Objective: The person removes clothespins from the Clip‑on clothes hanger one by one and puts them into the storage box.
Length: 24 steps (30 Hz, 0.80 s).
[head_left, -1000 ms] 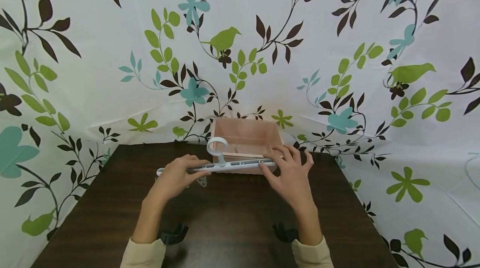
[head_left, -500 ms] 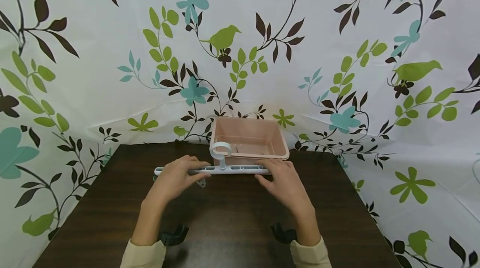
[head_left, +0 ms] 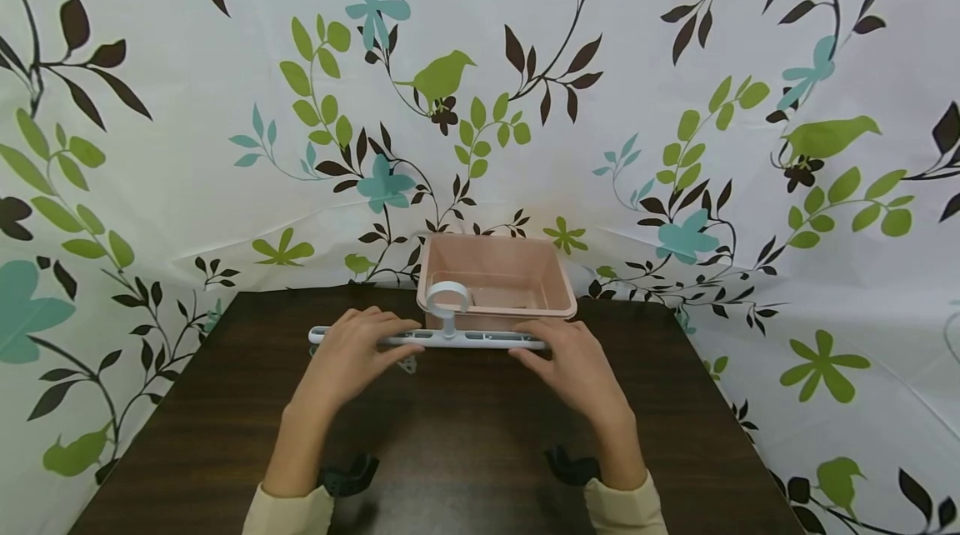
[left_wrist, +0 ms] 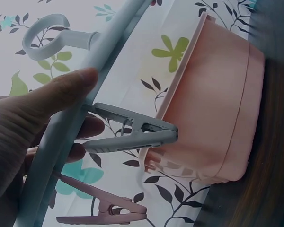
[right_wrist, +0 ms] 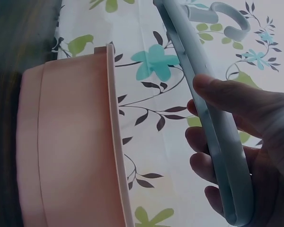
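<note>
Right now I am holding a long pale-blue plastic clip hanger bar point(head_left: 450, 339) level between both hands, just above the dark wooden table point(head_left: 450, 435); my left hand point(head_left: 347, 358) is gripping the bar's left stretch, thumb pressed on the near face and fingers point(left_wrist: 83, 127) curled round behind it, as the left wrist view is showing; my right hand point(head_left: 573, 368) is gripping the right end the same way, thumb point(right_wrist: 236, 97) lying over the bar and fingers wrapped beneath it. Between my two grips the bar's round open hook point(head_left: 447, 299) is standing upright; under my left grip a grey plastic clothes peg point(left_wrist: 132, 132) is hanging from the bar, and a pink plastic clothes peg point(left_wrist: 104, 210) is hanging further out towards the bar's left end; both pegs are showing their jaws pressed together on nothing. Just beyond the bar, away from both grips, a pink rectangular plastic tub point(head_left: 497, 281) is sitting on the table; whether the bar is touching its near rim I cannot tell. Behind the tub a white curtain printed with green birds, teal flowers and brown leaves point(head_left: 675, 102) is hanging round the table's far and side edges.
</note>
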{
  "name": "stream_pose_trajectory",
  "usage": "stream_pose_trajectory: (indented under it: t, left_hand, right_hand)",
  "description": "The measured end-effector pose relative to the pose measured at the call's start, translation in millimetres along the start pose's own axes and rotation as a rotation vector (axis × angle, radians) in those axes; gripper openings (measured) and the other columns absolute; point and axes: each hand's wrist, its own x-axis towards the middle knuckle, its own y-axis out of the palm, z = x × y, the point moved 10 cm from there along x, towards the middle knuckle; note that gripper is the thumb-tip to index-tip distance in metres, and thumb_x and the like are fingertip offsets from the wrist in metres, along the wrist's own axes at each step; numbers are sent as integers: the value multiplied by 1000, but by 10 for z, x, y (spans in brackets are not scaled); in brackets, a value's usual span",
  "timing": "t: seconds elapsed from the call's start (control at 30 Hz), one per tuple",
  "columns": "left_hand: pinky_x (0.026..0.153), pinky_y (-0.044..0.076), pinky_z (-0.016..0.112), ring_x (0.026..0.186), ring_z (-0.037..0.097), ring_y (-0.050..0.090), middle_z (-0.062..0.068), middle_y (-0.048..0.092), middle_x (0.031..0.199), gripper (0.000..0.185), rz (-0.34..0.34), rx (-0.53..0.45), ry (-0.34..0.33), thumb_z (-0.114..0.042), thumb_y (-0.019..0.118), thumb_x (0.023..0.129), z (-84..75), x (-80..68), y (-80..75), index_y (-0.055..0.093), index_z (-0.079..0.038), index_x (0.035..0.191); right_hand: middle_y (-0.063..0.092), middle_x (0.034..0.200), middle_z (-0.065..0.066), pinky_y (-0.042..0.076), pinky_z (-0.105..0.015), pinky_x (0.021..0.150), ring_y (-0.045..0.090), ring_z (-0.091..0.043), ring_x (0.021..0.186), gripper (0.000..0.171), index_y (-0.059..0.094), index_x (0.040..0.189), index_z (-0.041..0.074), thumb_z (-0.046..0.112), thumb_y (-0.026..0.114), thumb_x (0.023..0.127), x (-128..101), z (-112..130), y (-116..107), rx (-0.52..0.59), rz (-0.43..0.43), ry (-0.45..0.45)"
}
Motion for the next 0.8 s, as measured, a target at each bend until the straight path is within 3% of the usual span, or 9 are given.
stream_pose_trajectory:
  t: [0.23,0.47,0.6,0.8]
  left_hand:
    - [95,51,49,101,20,66,-4,81,104,36,-105,33,72,-43,89,88,-98,6,-119,84,-22,118]
    - [105,42,55,109,24,63,0,79,109,24,-195,-7,24,-29,84,96,69,-60,-310,83,-19,117]
    - [105,42,58,116,30,63,5,75,119,35,-231,-27,0,-23,82,97,189,-103,-410,77,-17,131]
    - [105,44,63,130,40,60,18,64,139,61,-251,-79,-75,-19,80,99,385,-161,-489,56,-14,156]
  right_hand:
    - [78,127,11,53,-54,105,74,-17,114,34,79,125,27,42,83,94,-29,-56,-93,41,-16,13]
    - [79,126,10,52,-54,104,74,-17,109,32,80,124,30,42,83,95,-83,-199,-199,72,-29,70]
    - [78,128,7,53,-56,102,74,-19,110,34,79,128,31,46,80,97,-105,-291,-209,89,-11,104]
    - [79,126,5,57,-54,90,72,-16,102,35,78,131,32,48,76,100,-131,-362,-250,128,-7,121]
